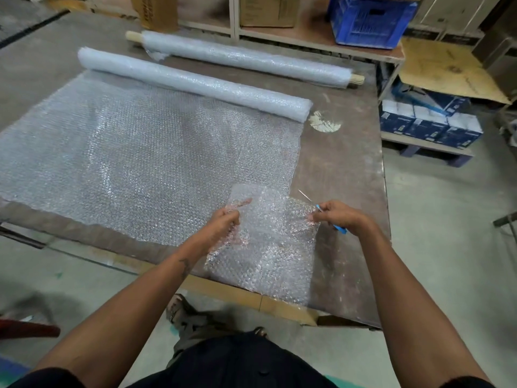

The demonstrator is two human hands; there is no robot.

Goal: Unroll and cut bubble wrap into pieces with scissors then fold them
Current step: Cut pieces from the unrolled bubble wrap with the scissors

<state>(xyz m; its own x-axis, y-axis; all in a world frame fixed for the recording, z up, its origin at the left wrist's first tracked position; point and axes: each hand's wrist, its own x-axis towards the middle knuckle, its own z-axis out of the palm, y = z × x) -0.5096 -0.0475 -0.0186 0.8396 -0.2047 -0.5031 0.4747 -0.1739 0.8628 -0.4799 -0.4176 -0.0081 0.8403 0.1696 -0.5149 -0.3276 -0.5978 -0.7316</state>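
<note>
Head view: left hand (pixel 223 222) pinches the cut bubble wrap piece (pixel 268 242) at the counter's (pixel 344 169) near edge; right hand (pixel 335 215) grips its other side and blue-handled scissors (pixel 321 210); the unrolled bubble wrap sheet (pixel 134 161) and its roll (pixel 193 82) lie behind.

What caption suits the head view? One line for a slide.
Both hands, left hand and right hand, hold a cut bubble wrap piece; the right also grips scissors.
</note>
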